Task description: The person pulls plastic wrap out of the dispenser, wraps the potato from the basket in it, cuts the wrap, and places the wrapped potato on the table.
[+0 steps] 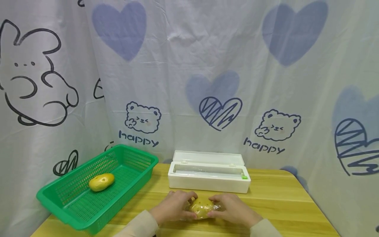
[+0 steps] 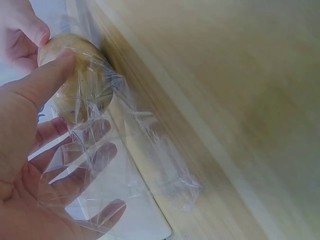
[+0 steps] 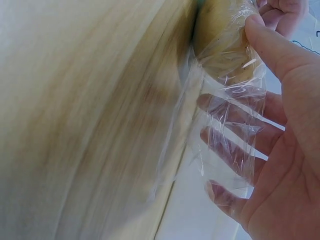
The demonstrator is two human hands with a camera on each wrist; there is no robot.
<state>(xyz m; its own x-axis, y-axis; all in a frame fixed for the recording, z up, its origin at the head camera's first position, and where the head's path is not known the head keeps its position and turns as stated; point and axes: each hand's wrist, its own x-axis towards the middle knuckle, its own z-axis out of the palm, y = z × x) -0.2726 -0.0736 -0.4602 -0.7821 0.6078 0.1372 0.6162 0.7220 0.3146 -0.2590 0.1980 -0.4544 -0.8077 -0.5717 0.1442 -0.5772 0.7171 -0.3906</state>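
Observation:
A yellow potato [image 1: 202, 208] wrapped in clear cling film [image 2: 160, 160] is between the two hands, near the front of the table. My left hand [image 1: 178, 206] holds its left end, the thumb pressing on the film-covered skin while the other fingers spread behind the loose film. On the opposite end, my right hand [image 1: 232, 209] grips in much the same way, thumb on top. Loose film [image 3: 227, 135] trails off the potato in front of the right fingers. Behind the hands stands a white cling film dispenser [image 1: 207, 184], lid raised, with a small green slider at its right.
At the left, a green plastic basket [image 1: 118, 205] holds one unwrapped potato [image 1: 101, 182]. The wooden table [image 1: 284, 200] extends to the right of the hands. A white curtain [image 1: 183, 138] printed with hearts and bears hangs behind the table and along its sides.

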